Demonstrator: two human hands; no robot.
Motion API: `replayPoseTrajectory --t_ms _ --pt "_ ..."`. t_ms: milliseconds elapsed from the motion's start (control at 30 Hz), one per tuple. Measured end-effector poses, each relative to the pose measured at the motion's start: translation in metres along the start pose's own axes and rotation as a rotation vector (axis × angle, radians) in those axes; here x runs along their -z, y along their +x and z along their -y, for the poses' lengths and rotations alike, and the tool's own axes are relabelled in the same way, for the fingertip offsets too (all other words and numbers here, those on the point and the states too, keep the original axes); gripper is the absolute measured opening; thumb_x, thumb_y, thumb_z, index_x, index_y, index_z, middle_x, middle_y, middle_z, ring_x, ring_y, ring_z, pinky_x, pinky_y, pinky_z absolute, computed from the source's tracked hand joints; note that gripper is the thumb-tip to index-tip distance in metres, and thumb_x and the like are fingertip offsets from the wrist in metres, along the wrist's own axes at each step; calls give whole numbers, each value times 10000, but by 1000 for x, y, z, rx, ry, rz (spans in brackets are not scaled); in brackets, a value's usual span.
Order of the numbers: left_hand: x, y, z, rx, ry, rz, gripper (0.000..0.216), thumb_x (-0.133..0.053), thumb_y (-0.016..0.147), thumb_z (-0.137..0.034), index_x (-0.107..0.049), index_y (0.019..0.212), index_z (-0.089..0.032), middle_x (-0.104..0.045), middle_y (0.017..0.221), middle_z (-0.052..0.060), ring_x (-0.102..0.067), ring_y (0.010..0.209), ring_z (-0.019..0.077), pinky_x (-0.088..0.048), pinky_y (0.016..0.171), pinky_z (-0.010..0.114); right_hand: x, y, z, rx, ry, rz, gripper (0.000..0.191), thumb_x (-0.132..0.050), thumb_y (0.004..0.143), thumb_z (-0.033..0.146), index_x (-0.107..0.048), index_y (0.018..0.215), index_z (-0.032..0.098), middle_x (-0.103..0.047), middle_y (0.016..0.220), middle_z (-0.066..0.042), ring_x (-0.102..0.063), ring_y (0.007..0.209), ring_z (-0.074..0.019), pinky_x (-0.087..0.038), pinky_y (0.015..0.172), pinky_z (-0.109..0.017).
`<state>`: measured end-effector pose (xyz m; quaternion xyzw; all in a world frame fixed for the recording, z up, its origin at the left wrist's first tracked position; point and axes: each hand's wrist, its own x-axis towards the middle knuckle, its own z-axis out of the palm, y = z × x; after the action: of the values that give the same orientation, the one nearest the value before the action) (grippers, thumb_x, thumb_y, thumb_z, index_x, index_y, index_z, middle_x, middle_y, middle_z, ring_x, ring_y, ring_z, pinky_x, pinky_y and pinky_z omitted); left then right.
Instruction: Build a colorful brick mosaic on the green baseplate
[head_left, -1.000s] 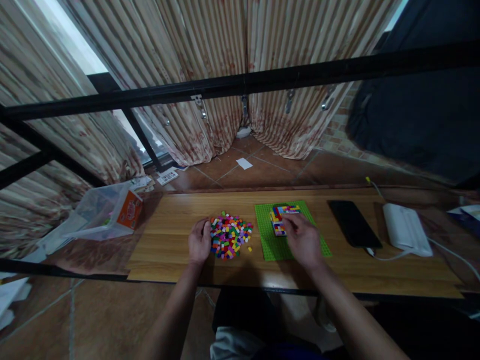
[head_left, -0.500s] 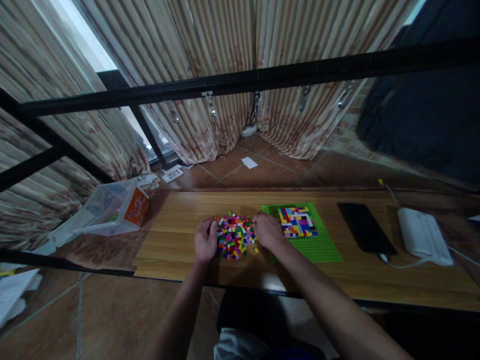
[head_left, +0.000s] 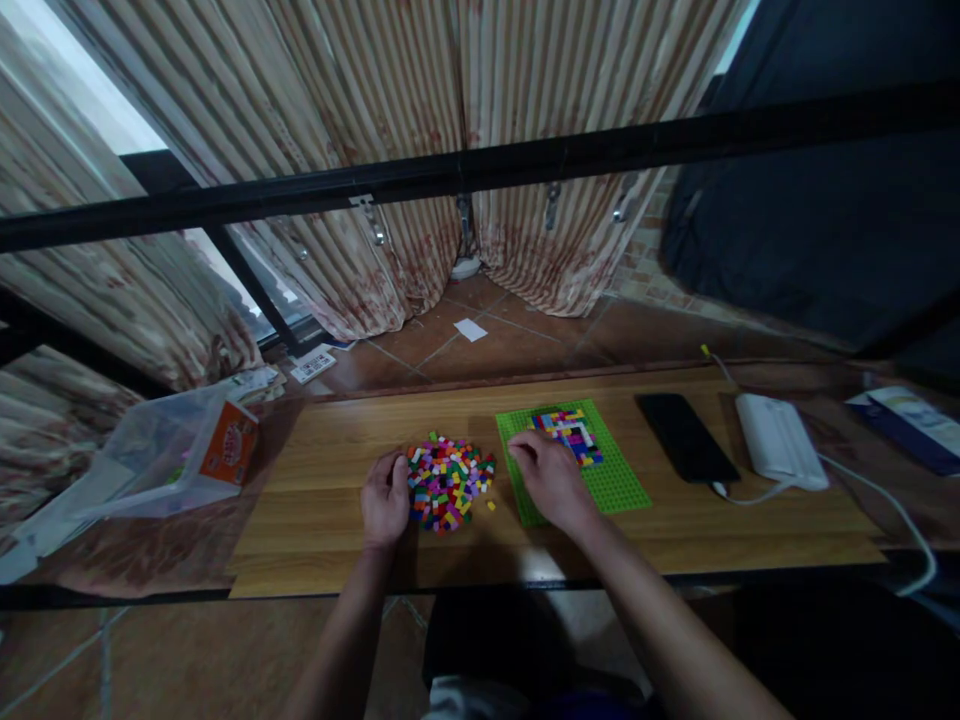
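A heap of small coloured bricks point(head_left: 448, 480) lies on the wooden table point(head_left: 315, 520). My left hand point(head_left: 385, 497) rests against the heap's left side, fingers curled beside the bricks. Right of the heap is a green baseplate point(head_left: 615, 480) carrying a patch of assembled coloured bricks point(head_left: 566, 430). My right hand point(head_left: 551, 478) hovers over the baseplate's near left part, just in front of that patch, fingers bent together; whether a brick is between the fingertips is hidden.
A black phone point(head_left: 684, 450) and a white power bank point(head_left: 776, 440) with a cable lie right of the baseplate. A clear plastic box with an orange label point(head_left: 191, 455) sits off the table's left end. A black bar point(head_left: 480, 170) crosses overhead.
My right hand went from the baseplate to the heap's right edge, then back over the baseplate. My left hand stayed by the heap. The view shifted slightly.
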<state>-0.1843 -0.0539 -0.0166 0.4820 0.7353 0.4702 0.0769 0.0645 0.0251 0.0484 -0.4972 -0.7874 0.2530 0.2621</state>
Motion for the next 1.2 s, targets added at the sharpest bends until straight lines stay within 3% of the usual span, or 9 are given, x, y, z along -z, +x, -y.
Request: replayPoseTrajectory --t_ms 67,200,300,433,800,1000,1200 --pt "0 0 0 5 2 4 396 -450 934 -451 -694 1042 -158 -713 1059 120 -649 1029 250 -497 950 392 13 -13 -27 -48 292 -155 241 -504 912 342 -690 903 190 -718 897 -57 -648 810 -177 -473 757 -284" --pt "1 1 -1 15 8 12 407 -442 933 -453 -698 1041 -157 -712 1069 121 -645 1042 249 -491 958 383 30 -25 -83 -353 674 -432 325 -700 715 491 -714 817 182 -701 767 -43 -592 678 -169 -445 622 -277" --pt "1 2 -3 19 29 19 413 -437 931 -451 -701 1032 -149 -713 1061 122 -644 1039 248 -491 956 379 34 -22 -106 -436 738 -509 382 -709 666 540 -704 784 177 -683 720 -32 -563 624 -144 -419 569 -261" --pt "1 3 -4 30 40 22 421 -438 926 -456 -697 1030 -141 -713 1055 127 -649 1027 251 -494 948 380 31 -16 -114 -446 752 -513 399 -740 622 544 -718 771 175 -701 759 -45 -568 649 -150 -403 548 -252" --pt "2 2 -10 19 44 7 436 -425 929 -477 -690 1022 -143 -710 1050 126 -647 1026 248 -497 944 377 30 -10 -120 -408 688 -437 412 -755 607 539 -745 770 161 -723 745 -62 -587 643 -166 -408 520 -253" --pt "1 2 -8 4 43 17 433 -422 932 -474 -687 1019 -143 -706 1063 138 -642 1040 256 -493 953 395 31 -10 -120 -382 573 -462 378 -728 670 484 -748 851 153 -754 810 -97 -666 690 -216 -502 666 -343" --pt "1 2 -7 -5 50 13 411 -423 933 -458 -684 1008 -149 -707 1057 132 -643 1025 248 -494 952 395 36 -16 -109 -226 53 -441 361 -521 862 449 -752 900 175 -761 919 -135 -692 828 -263 -489 747 -359"
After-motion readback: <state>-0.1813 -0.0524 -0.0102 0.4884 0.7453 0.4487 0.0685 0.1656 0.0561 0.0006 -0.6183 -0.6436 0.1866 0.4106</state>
